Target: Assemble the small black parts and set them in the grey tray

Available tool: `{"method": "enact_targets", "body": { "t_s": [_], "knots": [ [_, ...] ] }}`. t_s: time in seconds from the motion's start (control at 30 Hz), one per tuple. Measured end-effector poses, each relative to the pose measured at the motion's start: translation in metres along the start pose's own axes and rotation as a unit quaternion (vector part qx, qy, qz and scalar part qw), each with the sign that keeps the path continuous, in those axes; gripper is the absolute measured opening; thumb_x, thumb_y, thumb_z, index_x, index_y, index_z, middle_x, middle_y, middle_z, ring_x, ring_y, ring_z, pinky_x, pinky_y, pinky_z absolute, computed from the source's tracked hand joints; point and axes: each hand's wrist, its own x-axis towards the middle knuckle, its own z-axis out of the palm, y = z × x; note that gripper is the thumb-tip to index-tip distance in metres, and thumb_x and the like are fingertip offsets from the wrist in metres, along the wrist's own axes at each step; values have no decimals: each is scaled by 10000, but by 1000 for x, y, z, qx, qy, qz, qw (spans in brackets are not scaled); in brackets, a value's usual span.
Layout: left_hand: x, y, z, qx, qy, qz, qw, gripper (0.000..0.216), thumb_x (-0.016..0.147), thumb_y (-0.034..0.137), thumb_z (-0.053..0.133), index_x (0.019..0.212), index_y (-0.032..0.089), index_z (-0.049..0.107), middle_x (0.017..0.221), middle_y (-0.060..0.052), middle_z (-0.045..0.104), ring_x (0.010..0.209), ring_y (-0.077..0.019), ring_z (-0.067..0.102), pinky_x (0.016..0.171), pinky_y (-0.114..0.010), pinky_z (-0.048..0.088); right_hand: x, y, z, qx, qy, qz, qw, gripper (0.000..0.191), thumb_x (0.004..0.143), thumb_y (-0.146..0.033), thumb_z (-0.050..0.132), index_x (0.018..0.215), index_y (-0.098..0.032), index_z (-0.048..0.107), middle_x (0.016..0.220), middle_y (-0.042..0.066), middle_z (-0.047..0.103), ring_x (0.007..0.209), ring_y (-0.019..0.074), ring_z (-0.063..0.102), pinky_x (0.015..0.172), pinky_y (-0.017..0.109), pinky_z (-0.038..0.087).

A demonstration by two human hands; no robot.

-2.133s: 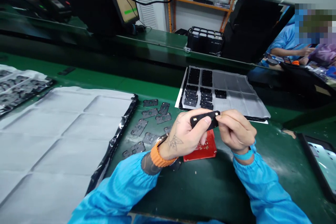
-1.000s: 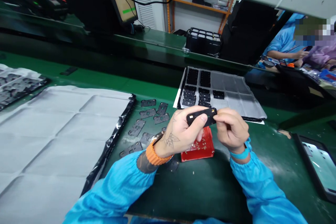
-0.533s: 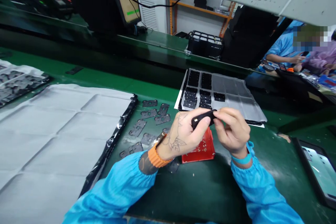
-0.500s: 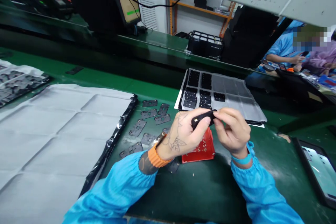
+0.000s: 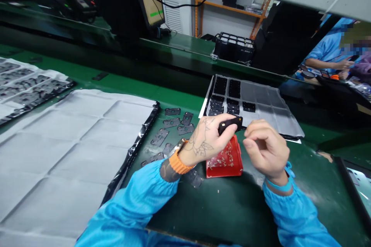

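Between the thumb and fingers of my left hand [image 5: 207, 139] is a small flat black plastic part [image 5: 230, 125], with a small pale square and an orange dot on it. Just to its right, apart from the part, my right hand [image 5: 266, 148] is closed, thumb and forefinger curled toward each other. Whether something tiny is between those fingertips cannot be made out. Below both hands sits a red tray [image 5: 238, 170] scattered with tiny pale metallic pieces. Several flat dark plates [image 5: 160, 137] with cut-outs lie loose left of my left hand.
A large pale compartment tray [image 5: 84, 142] fills the left side. Another tray [image 5: 27, 85] of dark plates lies beyond it. Behind my hands, a lined tray [image 5: 278, 112] holds rows of black parts. A framed panel [image 5: 358, 185] is at right. Co-workers [image 5: 333, 58] sit at far right.
My right hand has come away from the black part and moved right. The orange dot at the part's end now shows. The view has shifted slightly left.
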Motion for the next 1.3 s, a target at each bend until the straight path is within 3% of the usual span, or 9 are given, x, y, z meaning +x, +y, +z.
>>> {"method": "enact_targets", "body": {
  "t_s": [0.13,0.53,0.93,1.17,1.3],
  "knots": [
    [-4,-2,5,18,-17,27,999,207,933,190,585,1063,137,737,903,-59,813,763,-187,771,768,-290,605,4,-7,10,-36,-4,-42,998,217,898,-54,645,1035,-221,664,855,38,669,745,189,613,709,390,513],
    [-10,-3,5,14,-42,50,998,344,853,107,491,1116,115,713,957,-79,817,812,-210,781,771,-322,619,5,-4,11,-77,-33,-96,992,319,926,-67,634,1186,-229,721,916,61,671,799,205,606,722,414,526],
    [-14,-4,5,19,-81,26,996,413,808,90,488,1158,153,698,973,-63,804,811,-201,755,849,-355,614,4,-1,15,-49,-24,-101,993,290,895,-55,660,1110,-232,743,902,66,707,784,215,613,700,417,543],
    [-11,0,5,-17,-58,41,997,317,863,121,501,1104,143,706,924,-57,806,778,-193,763,740,-305,595,0,1,16,-63,4,-114,991,303,918,-104,648,1158,-274,719,883,45,701,766,216,626,698,430,562],
    [-9,3,4,-22,-58,43,997,262,907,145,528,1093,152,712,935,-52,808,802,-191,773,742,-292,596,0,0,15,-63,10,-121,991,242,909,-95,640,1087,-239,719,860,50,682,749,205,608,718,437,566]
  ]
}}
